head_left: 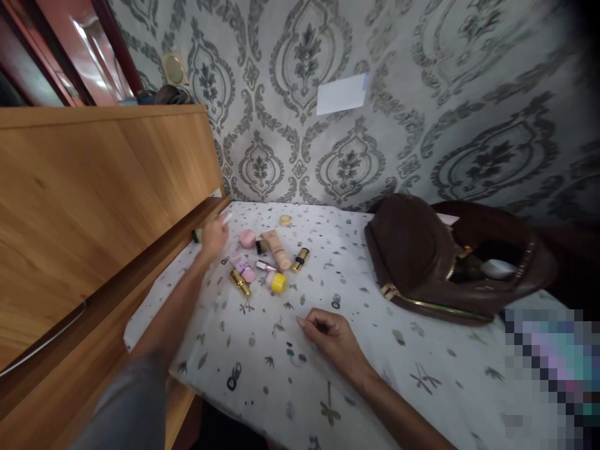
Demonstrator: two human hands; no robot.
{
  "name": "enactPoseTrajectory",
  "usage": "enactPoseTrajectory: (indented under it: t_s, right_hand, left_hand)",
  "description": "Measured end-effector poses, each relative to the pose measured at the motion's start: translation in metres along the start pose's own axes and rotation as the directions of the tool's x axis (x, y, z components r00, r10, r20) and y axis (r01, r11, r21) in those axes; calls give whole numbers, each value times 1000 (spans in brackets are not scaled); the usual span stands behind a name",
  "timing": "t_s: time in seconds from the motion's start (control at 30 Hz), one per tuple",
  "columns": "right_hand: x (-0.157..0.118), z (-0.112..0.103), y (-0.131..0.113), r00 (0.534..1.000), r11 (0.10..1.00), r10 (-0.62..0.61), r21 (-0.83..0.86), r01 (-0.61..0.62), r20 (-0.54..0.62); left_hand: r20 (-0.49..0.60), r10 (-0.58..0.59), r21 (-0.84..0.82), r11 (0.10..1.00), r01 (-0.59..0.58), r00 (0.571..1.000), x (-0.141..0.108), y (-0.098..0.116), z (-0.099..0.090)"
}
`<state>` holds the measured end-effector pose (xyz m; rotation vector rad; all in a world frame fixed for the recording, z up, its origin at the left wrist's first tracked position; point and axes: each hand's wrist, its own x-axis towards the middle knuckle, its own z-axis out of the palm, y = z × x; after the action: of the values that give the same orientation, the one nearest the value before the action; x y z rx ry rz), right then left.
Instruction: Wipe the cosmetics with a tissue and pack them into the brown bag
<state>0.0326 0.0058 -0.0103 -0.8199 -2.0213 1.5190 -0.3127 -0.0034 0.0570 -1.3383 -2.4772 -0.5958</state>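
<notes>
On the printed cloth (262,350), a brown bag (412,250): by judgement heavy and soft-sided, better to lift with support from below. In its open mouth, a white thing (497,269). Near the front of the cloth, right hand (340,347) with fingers half curled in a loose ring, nothing seen in hold. By the far left edge, left hand (214,237) with fingers drawn together. Between the bag and the left hand, a beige tube (272,240), probably soft to squeeze, firmer to grip at the cap. Nearby, a yellow-topped container (279,283) and a pink container (247,239), contents hidden; also a gold case (240,283), likely slippery, to take around the middle. Smallest, at the left fingertips, a white piece (227,219), seemingly pinched but too blurred to name; probably light, suited to a gentle pinch.
</notes>
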Motion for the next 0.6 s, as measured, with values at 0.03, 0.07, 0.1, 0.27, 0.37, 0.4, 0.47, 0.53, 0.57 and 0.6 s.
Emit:
enactPoseTrajectory:
  t_s: [0.03, 0.07, 0.1, 0.27, 0.37, 0.4, 0.47, 0.53, 0.57, 0.6]
  right_hand:
    - [0, 0, 0, 1000, 1000, 3, 7, -3, 4]
    - [0, 0, 0, 1000, 1000, 6, 12, -6, 8]
    - [1, 0, 0, 1000, 1000, 6, 18, -6, 12]
    - [1, 0, 0, 1000, 999, 8, 41, -8, 17]
    - [0, 0, 1, 1000, 999, 5, 45, -5, 11]
    - [0, 0, 1, 1000, 999, 5, 46, -5, 11]
    - [0, 0, 2, 1000, 998, 2, 57, -3, 13]
    - [1, 1, 3, 1000, 997, -4, 75, 3, 15]
    - [1, 1, 3, 1000, 997, -10, 81, 8, 14]
    - [1, 1, 4, 1000, 996, -16, 86, 15, 12]
  left_hand:
    - [5, -50, 36, 998, 50, 999, 6, -15, -7]
    - [26, -89, 68, 994, 87, 996, 11, -30, -13]
    - [57, -118, 98, 989, 112, 991, 15, -44, -17]
    - [248, -133, 169, 981, 92, 960, 13, -85, -14]
    - [257, -148, 188, 977, 101, 955, 10, -86, -6]
    - [252, -156, 189, 976, 109, 955, 9, -85, -5]
    - [235, -174, 180, 975, 133, 956, 9, -81, -5]
    - [210, -189, 150, 976, 160, 959, 9, -76, -10]
    - [193, -193, 124, 977, 172, 962, 8, -72, -12]
    - [177, -193, 87, 980, 180, 965, 7, -67, -16]
